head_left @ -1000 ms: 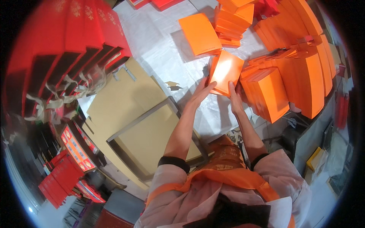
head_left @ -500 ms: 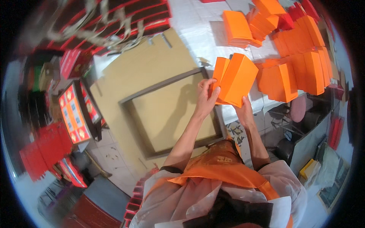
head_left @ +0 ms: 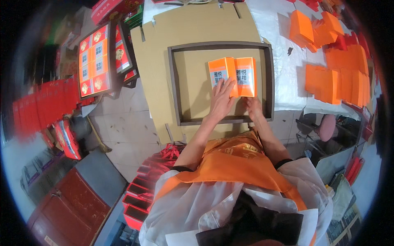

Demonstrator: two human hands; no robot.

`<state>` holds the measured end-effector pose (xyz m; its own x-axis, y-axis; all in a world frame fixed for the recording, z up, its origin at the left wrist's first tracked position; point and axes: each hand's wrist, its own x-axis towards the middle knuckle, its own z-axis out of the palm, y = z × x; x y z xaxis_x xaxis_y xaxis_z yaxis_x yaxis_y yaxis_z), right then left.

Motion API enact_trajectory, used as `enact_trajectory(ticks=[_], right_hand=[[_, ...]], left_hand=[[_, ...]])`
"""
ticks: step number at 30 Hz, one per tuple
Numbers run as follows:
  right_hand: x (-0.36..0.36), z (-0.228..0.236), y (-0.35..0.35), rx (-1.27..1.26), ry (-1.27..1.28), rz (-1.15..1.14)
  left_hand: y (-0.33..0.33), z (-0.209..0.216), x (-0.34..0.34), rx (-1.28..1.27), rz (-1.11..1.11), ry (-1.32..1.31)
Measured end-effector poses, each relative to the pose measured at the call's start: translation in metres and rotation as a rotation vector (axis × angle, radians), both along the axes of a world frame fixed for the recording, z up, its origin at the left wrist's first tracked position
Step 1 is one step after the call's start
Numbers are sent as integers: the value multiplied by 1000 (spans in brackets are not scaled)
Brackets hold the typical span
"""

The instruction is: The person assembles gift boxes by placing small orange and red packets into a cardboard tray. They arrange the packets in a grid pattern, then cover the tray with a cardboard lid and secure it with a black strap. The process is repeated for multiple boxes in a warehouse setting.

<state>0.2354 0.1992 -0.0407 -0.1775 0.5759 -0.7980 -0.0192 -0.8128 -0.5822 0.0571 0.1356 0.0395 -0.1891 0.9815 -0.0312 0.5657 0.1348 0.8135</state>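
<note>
Two orange boxes with white, dark-printed label panels are over the dark brown rectangular tray, side by side and slightly tilted. My left hand grips the left orange box, its fingers across the lower front and right side. At the bottom edge of the right orange box, my right hand holds on with bent fingers, their tips partly hidden. Whether the boxes touch the tray's floor I cannot tell.
The tray lies on a tan cardboard sheet. Several orange boxes stand on the white-covered table at right. A filled tray of red and orange boxes stands at left. Red boxes are stacked near my left side.
Both hands have brought the orange boxes from beyond the tray's right edge to over its inside. The boxes' printed faces now show. My view has turned, so the tray appears straighter.
</note>
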Motion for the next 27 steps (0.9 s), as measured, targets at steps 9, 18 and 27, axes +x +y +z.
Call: enact_trajectory(ticks=[9,18,27], right_hand=[[-6,28,36,297,-121,-106],[-29,10,47,365,-44,-61],[-31,35,84,722,-516,573]], left_hand=[[18,-17,14,28,-103,431],[36,-68,-46,137,-154,442],[60,-43,-60,57,-307,417]])
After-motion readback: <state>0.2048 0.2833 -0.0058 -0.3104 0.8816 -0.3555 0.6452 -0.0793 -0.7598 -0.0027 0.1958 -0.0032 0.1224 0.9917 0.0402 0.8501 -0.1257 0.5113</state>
